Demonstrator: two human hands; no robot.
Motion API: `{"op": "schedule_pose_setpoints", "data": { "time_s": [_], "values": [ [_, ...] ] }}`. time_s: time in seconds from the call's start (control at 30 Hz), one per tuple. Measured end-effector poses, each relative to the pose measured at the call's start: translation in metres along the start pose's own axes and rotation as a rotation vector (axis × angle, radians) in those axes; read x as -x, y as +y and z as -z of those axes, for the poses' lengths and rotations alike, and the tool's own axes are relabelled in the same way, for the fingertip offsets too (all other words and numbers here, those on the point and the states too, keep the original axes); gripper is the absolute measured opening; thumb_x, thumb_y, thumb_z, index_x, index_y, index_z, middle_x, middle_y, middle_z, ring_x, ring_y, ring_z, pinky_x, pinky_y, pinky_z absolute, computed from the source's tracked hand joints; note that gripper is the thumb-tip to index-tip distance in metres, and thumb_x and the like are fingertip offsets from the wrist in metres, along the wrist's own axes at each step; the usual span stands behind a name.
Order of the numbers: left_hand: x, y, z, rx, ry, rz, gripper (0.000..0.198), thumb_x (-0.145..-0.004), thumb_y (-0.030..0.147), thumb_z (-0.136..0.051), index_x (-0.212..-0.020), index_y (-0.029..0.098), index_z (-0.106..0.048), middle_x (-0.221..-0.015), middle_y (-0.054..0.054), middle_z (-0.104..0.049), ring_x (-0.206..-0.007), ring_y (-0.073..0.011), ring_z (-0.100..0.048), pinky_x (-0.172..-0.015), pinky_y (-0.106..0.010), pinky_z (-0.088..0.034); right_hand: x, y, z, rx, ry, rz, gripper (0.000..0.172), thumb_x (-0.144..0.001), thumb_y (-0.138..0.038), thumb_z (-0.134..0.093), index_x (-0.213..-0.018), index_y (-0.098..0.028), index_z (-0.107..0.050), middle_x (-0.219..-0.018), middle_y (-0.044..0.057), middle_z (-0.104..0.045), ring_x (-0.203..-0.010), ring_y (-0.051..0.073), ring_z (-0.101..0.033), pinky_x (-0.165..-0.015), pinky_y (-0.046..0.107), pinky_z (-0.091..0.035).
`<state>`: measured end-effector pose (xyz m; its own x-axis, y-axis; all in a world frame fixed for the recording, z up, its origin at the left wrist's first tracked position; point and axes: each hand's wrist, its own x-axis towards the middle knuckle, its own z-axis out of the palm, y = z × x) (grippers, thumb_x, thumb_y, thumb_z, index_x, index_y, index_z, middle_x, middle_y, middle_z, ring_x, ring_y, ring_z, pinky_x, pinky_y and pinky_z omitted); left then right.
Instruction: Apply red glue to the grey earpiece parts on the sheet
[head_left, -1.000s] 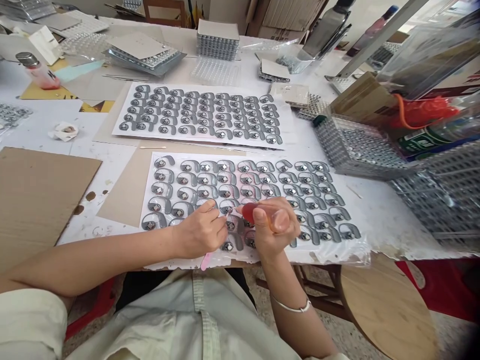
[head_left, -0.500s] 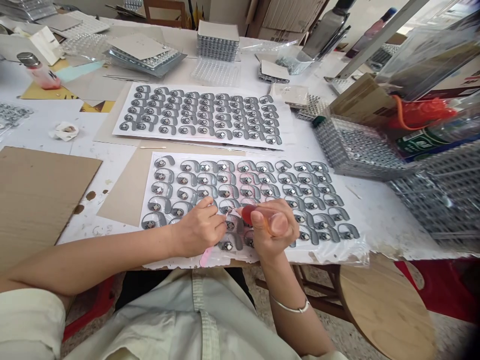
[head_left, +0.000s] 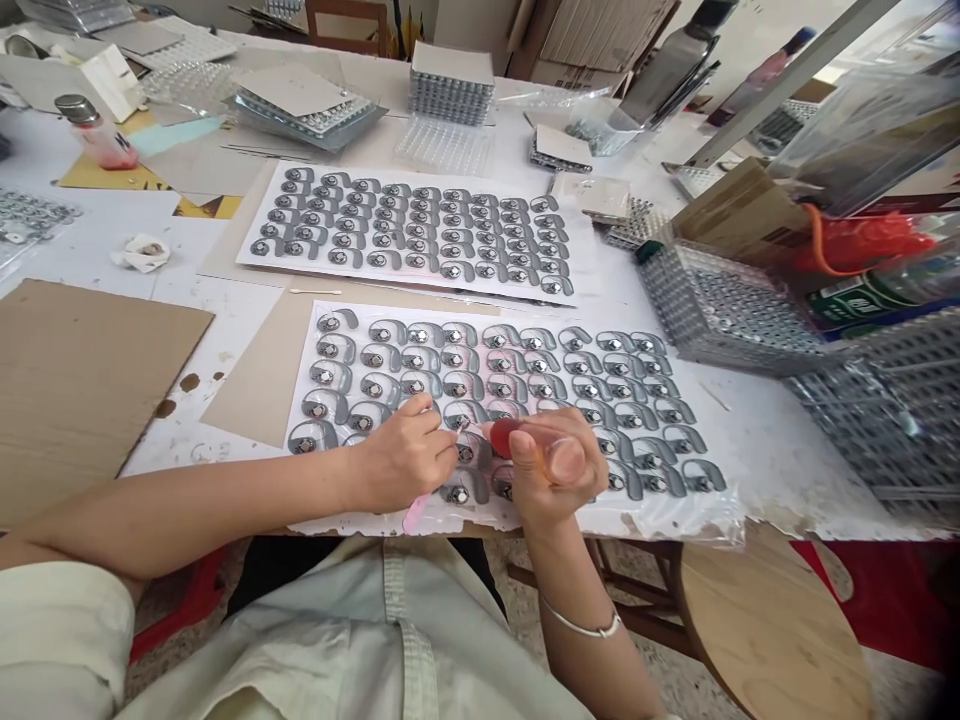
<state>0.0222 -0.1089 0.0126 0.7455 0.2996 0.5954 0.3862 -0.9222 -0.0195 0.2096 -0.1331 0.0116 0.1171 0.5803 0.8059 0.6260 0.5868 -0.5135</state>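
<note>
My left hand [head_left: 409,455] is closed around slim pink tweezers [head_left: 416,513]; their flat end sticks out below the palm. The tips meet a grey ear-hook earphone part near the sheet's middle. In my right hand [head_left: 559,470] is a small squeeze bottle [head_left: 536,445] of clear plastic with a red end and amber-red liquid. It lies tilted, its thin nozzle pointing left at the same part, close to the tweezer tips; contact cannot be made out. Beneath both hands, a white sheet [head_left: 300,425] carries rows of grey ear-hook parts [head_left: 328,348] with round silver pieces.
Behind lies a second sheet [head_left: 259,255] of similar parts. Clear trays [head_left: 720,300] are stacked at right, beside bottles and an orange-red bag [head_left: 862,245]. Brown cardboard [head_left: 90,380] lies left, a cotton swab [head_left: 315,292] between the sheets. A wooden stool [head_left: 772,620] stands at lower right.
The whole view has shifted slightly, so the table items appear a little further right. Both hands keep their holds and stay at nearly the same spot on the sheet.
</note>
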Motion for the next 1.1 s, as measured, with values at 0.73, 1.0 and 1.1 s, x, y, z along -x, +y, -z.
{"op": "schedule_pose_setpoints", "data": {
  "time_s": [0.73,1.0,1.1],
  "values": [
    [-0.007,-0.022,0.013,0.529,-0.136,0.360,0.011,-0.076,0.012,-0.056,-0.073,0.018,-0.065,-0.078,-0.003,-0.073,-0.072,-0.0154,-0.061,-0.081,-0.035,-0.035,-0.001,-0.001,0.001,-0.027,-0.009,0.017,0.009,-0.078,-0.017,-0.066,-0.080,-0.017,-0.057,-0.072,0.001,-0.058,-0.062,0.013,-0.051,-0.055,0.030,-0.043],
    [-0.008,-0.026,0.014,0.598,-0.127,0.380,0.011,-0.077,0.014,-0.056,-0.071,0.018,-0.065,-0.075,-0.002,-0.072,-0.066,-0.0143,-0.061,-0.079,-0.034,-0.036,-0.001,-0.001,0.000,-0.047,-0.010,-0.016,0.007,-0.078,-0.016,-0.064,-0.079,-0.016,-0.057,-0.072,0.001,-0.058,-0.062,0.013,-0.052,-0.056,0.030,-0.043],
    [-0.009,-0.028,0.015,0.610,-0.158,0.402,0.013,-0.079,0.016,-0.055,-0.071,0.019,-0.065,-0.076,-0.002,-0.072,-0.065,-0.0141,-0.062,-0.080,-0.034,-0.036,-0.001,-0.001,0.000,-0.044,-0.001,-0.025,0.007,-0.078,-0.016,-0.064,-0.077,-0.017,-0.057,-0.071,0.001,-0.058,-0.062,0.013,-0.051,-0.057,0.030,-0.043]
  ]
}}
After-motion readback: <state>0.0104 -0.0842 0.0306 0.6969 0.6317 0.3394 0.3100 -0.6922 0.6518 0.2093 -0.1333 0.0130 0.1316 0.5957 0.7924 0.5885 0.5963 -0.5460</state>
